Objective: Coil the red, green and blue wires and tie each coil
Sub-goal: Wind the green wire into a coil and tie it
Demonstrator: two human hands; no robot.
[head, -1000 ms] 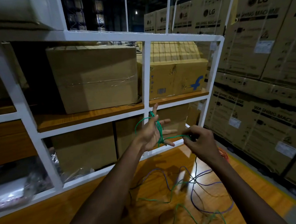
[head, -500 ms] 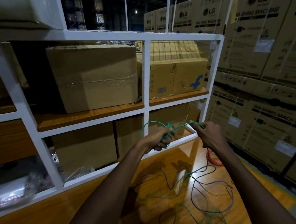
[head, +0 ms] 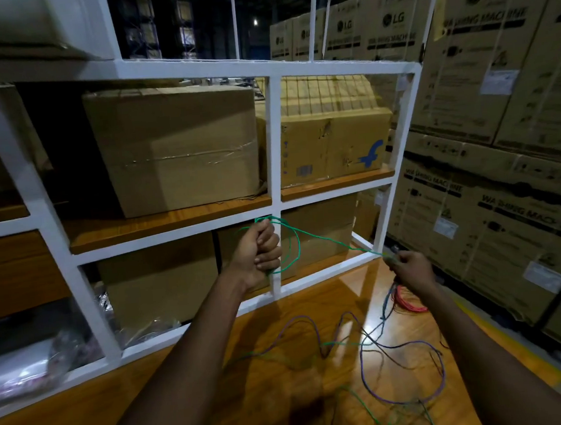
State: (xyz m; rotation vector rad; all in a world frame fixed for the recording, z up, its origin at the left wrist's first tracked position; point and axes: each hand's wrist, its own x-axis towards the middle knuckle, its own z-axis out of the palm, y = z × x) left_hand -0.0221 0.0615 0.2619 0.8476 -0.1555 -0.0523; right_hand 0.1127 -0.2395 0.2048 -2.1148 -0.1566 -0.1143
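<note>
Slack is gone from the green wire [head: 326, 238]: R hand [head: 411, 268] has drawn away to the right, pinching it, so it runs taut to the L hand [head: 259, 252], now fisted round a few loops vs. spread-fingered a sec ago. Green coil looks barely begun. The rest of it & the blue wire [head: 442, 368] lie loose on the counter [head: 315, 301], red wire [head: 411, 302] bunched just below R hand.

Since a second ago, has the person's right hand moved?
Yes: the right hand went rightward, past the white metal rack's corner post, stretching the thin green wire.
</note>
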